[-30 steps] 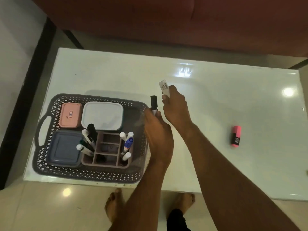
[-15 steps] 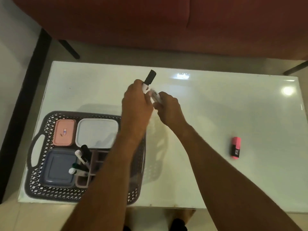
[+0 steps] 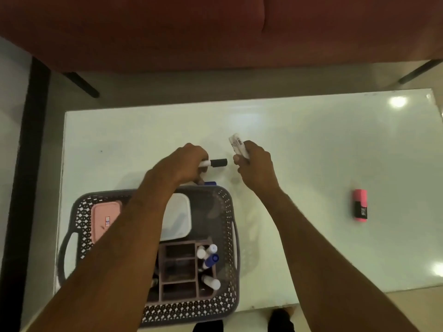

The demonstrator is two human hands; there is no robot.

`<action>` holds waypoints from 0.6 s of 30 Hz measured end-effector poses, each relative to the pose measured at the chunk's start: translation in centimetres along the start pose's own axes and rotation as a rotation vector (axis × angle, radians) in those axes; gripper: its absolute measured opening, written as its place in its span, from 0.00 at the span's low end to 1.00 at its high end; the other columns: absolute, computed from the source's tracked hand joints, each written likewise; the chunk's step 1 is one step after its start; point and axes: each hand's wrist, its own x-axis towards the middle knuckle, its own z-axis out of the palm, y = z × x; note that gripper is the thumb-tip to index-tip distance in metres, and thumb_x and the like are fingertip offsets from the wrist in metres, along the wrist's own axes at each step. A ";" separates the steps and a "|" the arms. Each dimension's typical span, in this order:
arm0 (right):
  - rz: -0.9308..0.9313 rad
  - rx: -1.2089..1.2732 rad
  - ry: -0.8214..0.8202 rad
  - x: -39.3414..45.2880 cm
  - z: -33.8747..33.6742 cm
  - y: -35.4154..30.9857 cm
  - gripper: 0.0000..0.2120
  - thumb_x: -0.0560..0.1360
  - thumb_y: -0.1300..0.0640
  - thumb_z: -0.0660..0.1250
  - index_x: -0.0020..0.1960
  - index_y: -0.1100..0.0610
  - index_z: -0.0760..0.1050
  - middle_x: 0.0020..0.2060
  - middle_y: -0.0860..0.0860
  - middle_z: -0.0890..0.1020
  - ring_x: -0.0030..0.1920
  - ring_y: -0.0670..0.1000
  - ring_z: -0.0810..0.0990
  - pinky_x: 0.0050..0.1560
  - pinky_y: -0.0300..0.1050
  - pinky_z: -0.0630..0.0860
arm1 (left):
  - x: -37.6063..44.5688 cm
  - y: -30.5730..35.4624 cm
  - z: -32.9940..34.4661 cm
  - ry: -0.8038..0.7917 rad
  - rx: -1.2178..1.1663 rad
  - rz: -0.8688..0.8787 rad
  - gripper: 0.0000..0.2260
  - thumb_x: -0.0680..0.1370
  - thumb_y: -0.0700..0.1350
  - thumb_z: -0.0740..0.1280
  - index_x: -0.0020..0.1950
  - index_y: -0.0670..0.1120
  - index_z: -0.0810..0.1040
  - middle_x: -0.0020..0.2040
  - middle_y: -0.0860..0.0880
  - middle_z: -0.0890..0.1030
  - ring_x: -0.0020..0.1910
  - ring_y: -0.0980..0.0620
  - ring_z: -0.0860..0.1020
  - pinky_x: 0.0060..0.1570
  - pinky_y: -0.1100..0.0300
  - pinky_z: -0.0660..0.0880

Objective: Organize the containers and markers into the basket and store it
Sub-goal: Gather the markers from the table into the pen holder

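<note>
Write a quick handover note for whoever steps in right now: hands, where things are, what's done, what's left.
Left hand: grips a black-capped white marker.
Right hand: grips a white marker.
Grey perforated plastic basket on the white table holds a pink lidded container, a white lidded container and a brown divided organizer with markers.
Left: both held markers, the pink highlighter on the table, then storing the basket.

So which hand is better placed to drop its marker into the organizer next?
Left. The left hand with the black-capped marker hovers just beyond the basket; the right hand is off to the side.
</note>
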 end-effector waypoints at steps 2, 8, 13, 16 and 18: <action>0.018 0.018 0.011 0.0 0.2 -0.4 0.07 0.82 0.58 0.66 0.47 0.56 0.70 0.43 0.52 0.79 0.37 0.52 0.78 0.42 0.50 0.77 | 0.6 -0.4 0.2 -0.032 0.043 0.020 0.15 0.68 0.41 0.82 0.51 0.48 0.83 0.47 0.50 0.81 0.41 0.50 0.78 0.47 0.58 0.74; 0.051 0.023 0.036 0.0 0.4 -1.6 0.08 0.82 0.59 0.65 0.45 0.56 0.68 0.43 0.54 0.81 0.41 0.58 0.81 0.44 0.53 0.79 | 1.6 -1.2 1.2 -0.051 0.074 0.067 0.18 0.68 0.44 0.82 0.54 0.50 0.81 0.52 0.49 0.81 0.42 0.51 0.78 0.52 0.51 0.81; 0.081 0.019 0.042 0.1 0.6 -1.8 0.07 0.82 0.58 0.65 0.48 0.55 0.69 0.47 0.54 0.81 0.40 0.54 0.78 0.42 0.48 0.76 | 1.2 -1.5 1.4 -0.039 0.071 0.097 0.15 0.66 0.47 0.79 0.50 0.53 0.79 0.50 0.50 0.80 0.42 0.53 0.78 0.50 0.50 0.83; 0.092 0.018 0.054 -0.1 0.6 -1.9 0.06 0.83 0.57 0.65 0.48 0.56 0.69 0.46 0.55 0.81 0.41 0.56 0.78 0.47 0.55 0.81 | 1.1 -1.5 1.6 0.023 0.077 0.094 0.16 0.64 0.46 0.76 0.50 0.53 0.78 0.48 0.51 0.79 0.41 0.53 0.76 0.43 0.55 0.79; 0.097 0.017 0.069 -0.2 0.6 -2.0 0.07 0.83 0.57 0.66 0.48 0.56 0.69 0.45 0.54 0.80 0.40 0.55 0.78 0.47 0.54 0.80 | 1.2 -1.5 1.9 0.116 0.065 0.073 0.17 0.67 0.46 0.77 0.53 0.50 0.78 0.50 0.49 0.79 0.43 0.51 0.75 0.44 0.55 0.78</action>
